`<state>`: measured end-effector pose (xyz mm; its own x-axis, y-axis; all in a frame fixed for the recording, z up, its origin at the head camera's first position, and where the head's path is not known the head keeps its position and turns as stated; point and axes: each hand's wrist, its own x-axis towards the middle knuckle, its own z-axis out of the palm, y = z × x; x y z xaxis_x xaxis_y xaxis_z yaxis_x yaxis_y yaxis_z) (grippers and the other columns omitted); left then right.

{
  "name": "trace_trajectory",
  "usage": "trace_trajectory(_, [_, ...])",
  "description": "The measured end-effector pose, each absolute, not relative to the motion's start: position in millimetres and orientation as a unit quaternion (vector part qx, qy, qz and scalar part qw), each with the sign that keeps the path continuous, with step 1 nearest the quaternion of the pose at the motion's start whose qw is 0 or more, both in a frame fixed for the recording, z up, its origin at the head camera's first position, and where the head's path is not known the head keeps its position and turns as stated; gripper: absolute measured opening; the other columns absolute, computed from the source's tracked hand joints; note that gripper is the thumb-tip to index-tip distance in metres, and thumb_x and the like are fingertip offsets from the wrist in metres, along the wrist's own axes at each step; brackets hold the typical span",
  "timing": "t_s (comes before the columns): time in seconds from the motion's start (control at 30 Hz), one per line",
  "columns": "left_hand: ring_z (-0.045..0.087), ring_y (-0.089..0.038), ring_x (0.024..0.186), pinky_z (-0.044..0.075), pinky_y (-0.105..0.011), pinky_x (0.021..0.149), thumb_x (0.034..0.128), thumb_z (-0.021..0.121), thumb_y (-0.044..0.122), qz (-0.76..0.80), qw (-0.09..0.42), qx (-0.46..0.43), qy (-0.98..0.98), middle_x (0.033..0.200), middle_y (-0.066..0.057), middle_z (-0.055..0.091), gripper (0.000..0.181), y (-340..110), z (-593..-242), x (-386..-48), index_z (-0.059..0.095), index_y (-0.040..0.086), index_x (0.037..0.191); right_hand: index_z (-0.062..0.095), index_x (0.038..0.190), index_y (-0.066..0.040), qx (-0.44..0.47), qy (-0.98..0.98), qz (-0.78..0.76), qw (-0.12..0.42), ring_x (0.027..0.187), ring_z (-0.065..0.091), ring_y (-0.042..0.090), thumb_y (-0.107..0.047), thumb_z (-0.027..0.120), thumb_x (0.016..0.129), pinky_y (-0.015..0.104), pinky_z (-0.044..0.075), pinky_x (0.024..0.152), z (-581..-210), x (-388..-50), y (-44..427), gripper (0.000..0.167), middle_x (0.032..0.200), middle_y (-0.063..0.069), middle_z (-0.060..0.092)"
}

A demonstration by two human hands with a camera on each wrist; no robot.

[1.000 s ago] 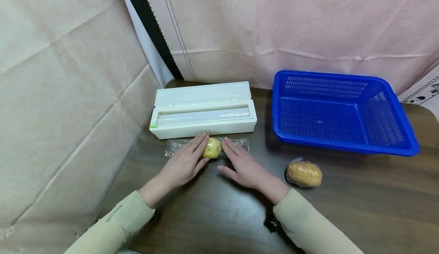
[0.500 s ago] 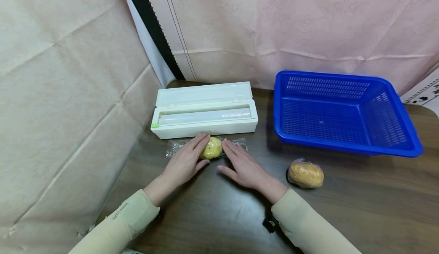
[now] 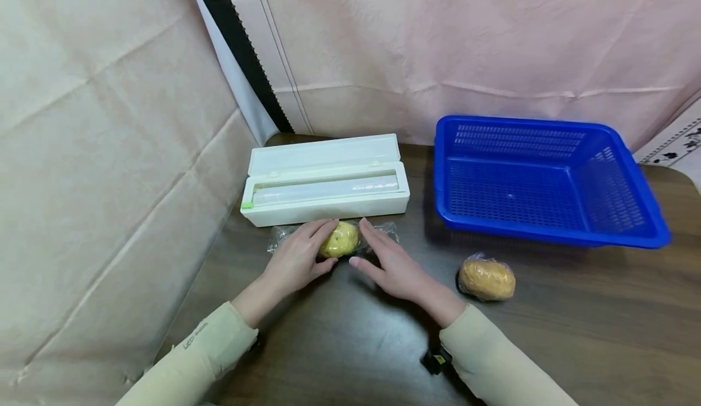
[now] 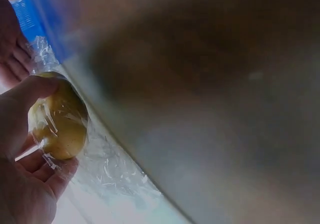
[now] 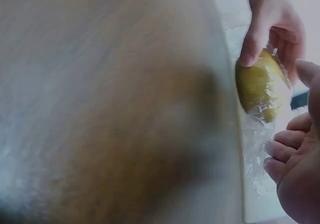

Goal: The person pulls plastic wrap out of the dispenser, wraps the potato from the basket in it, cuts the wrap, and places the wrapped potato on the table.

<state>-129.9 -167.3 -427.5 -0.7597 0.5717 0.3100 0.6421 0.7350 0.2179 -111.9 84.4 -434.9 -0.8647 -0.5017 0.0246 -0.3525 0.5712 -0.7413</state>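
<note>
A yellow potato [image 3: 339,240] wrapped in clear plastic film lies on the table, with loose film [image 4: 115,169] spreading out at both ends. My left hand [image 3: 298,255] holds its left side; in the left wrist view the thumb lies on top and the fingers reach round the other side. Close by on the right, my right hand [image 3: 395,266] has its fingers extended over the film end, a small gap from the potato. Beyond both hands sits a white cling film dispenser [image 3: 328,205], lid raised, with a film roll [image 3: 328,190] inside.
A second film-wrapped, tan potato [image 3: 486,277] rests to the right of my right forearm. Behind it stands a blue plastic basket [image 3: 547,231]. Pinkish cloth [image 3: 465,41] hangs along the back and left of the wooden table [image 3: 339,345].
My left hand has closed slightly round the potato. The right hand's fingers have drawn a little away from it. The dispenser, basket and second potato stay in place.
</note>
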Motion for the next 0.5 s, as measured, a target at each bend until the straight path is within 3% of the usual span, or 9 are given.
trace_trajectory(0.13, [0.067,-0.036,0.125,0.058,-0.051,0.1,0.0831,0.094,0.022,-0.164,0.122,-0.339,-0.918,0.14,-0.017,0.066,0.074,-161,-417,-129,0.061,0.002,0.146,0.024,0.168,-0.001,-0.212,0.863,-0.455,0.061,0.16,0.026,0.041,-0.041,0.055,0.112,0.06,0.025,0.127,-422,-107,93,0.076,0.175,0.018,0.024])
trace_trajectory(0.27, [0.068,-0.035,0.123,0.059,-0.05,0.1,0.0827,0.094,0.024,-0.16,0.131,-0.355,-0.912,0.139,-0.017,0.067,0.074,-149,-402,-129,0.061,0.002,0.146,0.025,0.17,-0.007,-0.166,0.841,-0.512,0.052,0.16,0.026,0.037,-0.041,0.054,0.112,0.06,0.024,0.128,-410,-99,99,0.073,0.175,0.012,0.025])
trace_trajectory(0.5, [0.068,-0.034,0.124,0.058,-0.048,0.103,0.0837,0.093,0.024,-0.152,0.136,-0.377,-0.904,0.139,-0.016,0.068,0.072,-123,-378,-131,0.062,0.002,0.145,0.022,0.17,-0.006,-0.127,0.788,-0.601,0.051,0.161,0.024,0.03,-0.03,0.045,0.116,0.051,0.021,0.129,-410,-89,106,0.063,0.177,0.012,0.021])
